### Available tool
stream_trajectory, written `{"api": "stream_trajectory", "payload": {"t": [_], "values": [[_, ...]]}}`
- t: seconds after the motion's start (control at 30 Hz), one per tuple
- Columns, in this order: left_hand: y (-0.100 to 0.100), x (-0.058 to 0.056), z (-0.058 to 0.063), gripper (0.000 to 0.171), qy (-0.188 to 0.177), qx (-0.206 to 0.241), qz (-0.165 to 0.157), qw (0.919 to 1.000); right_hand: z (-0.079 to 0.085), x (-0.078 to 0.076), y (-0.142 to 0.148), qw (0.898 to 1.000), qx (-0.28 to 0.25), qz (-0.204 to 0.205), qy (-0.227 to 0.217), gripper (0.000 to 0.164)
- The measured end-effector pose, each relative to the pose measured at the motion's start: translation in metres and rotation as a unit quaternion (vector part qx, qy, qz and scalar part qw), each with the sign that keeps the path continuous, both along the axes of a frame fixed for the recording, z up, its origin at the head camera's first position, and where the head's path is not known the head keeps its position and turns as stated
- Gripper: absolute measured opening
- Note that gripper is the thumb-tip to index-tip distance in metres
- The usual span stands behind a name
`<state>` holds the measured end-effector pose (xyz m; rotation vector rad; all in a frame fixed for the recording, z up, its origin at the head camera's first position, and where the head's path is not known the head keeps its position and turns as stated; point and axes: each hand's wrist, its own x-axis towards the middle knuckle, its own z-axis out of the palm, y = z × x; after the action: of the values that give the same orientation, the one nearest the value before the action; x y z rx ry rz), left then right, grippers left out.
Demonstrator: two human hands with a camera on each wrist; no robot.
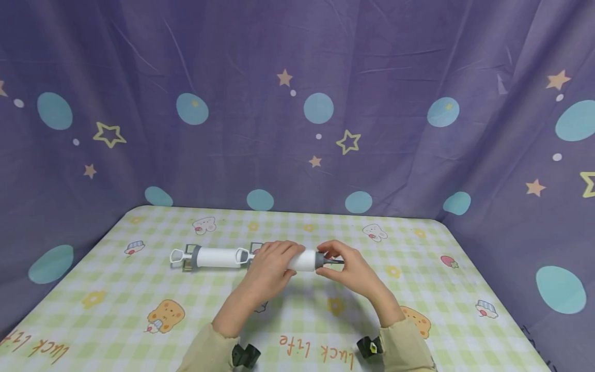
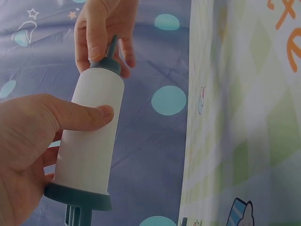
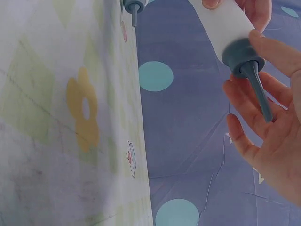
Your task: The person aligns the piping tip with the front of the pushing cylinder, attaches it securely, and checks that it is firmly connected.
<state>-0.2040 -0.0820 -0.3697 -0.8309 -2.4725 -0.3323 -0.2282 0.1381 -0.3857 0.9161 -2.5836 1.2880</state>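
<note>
My left hand (image 1: 269, 268) grips the white barrel of a large syringe (image 2: 89, 141), its thumb laid across the front. The syringe lies roughly level above the table, its thin nozzle (image 3: 257, 89) pointing to the right. At that end my right hand (image 1: 350, 266) pinches the grey cap (image 3: 237, 52) at the nozzle's base between thumb and fingers. A white ring handle (image 1: 237, 256) sticks out behind the left hand. To the left lies a second syringe (image 1: 218, 258) of the same kind; its front end is hidden in the head view.
Under the hands is a table with a green-and-white checked cloth (image 1: 186, 351) printed with cartoon figures and lettering. A purple curtain (image 1: 381, 170) with stars and blue ovals hangs behind the table and along its sides.
</note>
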Motion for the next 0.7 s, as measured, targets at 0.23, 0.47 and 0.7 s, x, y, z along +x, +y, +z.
{"api": "stream_trajectory", "payload": {"t": [0.23, 0.47, 0.7], "values": [[-0.0005, -0.0009, -0.0012, 0.052, 0.002, -0.005, 0.002, 1.0000, -0.0018, -0.0019, 0.0000, 1.000, -0.002, 0.007, 0.018, 0.040], [-0.0009, -0.0012, -0.0017, 0.052, 0.003, -0.006, 0.002, 1.0000, -0.0017, -0.0016, 0.0000, 0.999, -0.004, 0.008, 0.035, 0.036], [-0.0009, -0.0015, -0.0018, 0.052, 0.006, -0.002, 0.000, 1.0000, 0.0006, -0.0001, -0.0005, 0.999, -0.001, 0.008, 0.037, 0.032]]}}
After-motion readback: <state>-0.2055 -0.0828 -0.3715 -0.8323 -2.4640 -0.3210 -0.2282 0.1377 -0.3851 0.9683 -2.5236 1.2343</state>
